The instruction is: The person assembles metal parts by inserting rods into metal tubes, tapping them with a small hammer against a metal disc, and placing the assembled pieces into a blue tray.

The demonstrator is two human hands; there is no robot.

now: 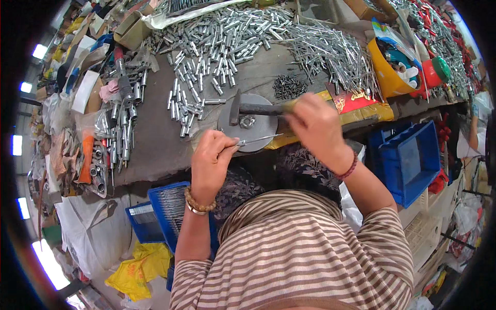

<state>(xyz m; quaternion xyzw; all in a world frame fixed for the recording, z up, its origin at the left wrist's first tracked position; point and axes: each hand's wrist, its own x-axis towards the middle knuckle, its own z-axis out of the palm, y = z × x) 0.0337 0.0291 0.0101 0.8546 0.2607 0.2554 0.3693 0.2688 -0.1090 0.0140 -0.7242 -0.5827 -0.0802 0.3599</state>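
My right hand (316,126), slightly blurred, is closed round the handle of a hammer (261,109). The hammer's head is over a round grey metal plate (264,140) at the table's near edge. In a pinch, my left hand (211,155) holds a thin metal rod (261,138), which points right across the plate's near part. A thicker silvery piece seems to sit at the rod's left end, partly hidden by the fingers. On the plate, just below the hammer head, is a small ring-shaped metal piece (247,122).
Many silvery metal sleeves (222,46) lie heaped beyond the plate. Long thin rods (336,57) and small dark pins (290,87) lie to the right. A yellow container (385,67) stands farther right. Blue crates (413,163) flank me below table height. Tools and sockets (124,103) crowd the left.
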